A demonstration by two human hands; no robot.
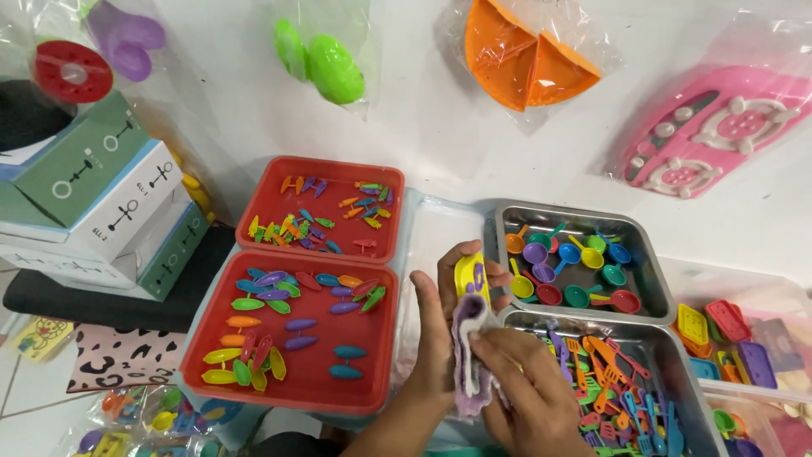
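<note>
Over by the left edge of the work surface, two red trays are sitting one behind the other: the far one (331, 207) is carrying tiny carrot-like pieces, the near one (298, 338) bright leaf-shaped bits.

Just right of the near tray's right edge, the left hand (440, 326) is standing upright, fingers curled closed around a small yellow toy piece (471, 275) with purple marks and the upper end of a lilac cloth (470, 355). The yellow piece is poking up above the fingertips, its long axis running roughly upright and away from the person, rounded end pointing toward the wall. It looks like light, stiff, smooth plastic, so I'd judge it slippery; pinching it by its flat sides near the lower end seems surest. The cloth is looking soft and limp, draping down the palm.

The right hand (529, 389) is lying partly closed over the cloth's lower part, fingertips pressing it against the left palm.

Further right, two steel trays are sitting side by side: the far one (584, 218) with little coloured pans, the near one (689, 393) with toy utensils.
</note>
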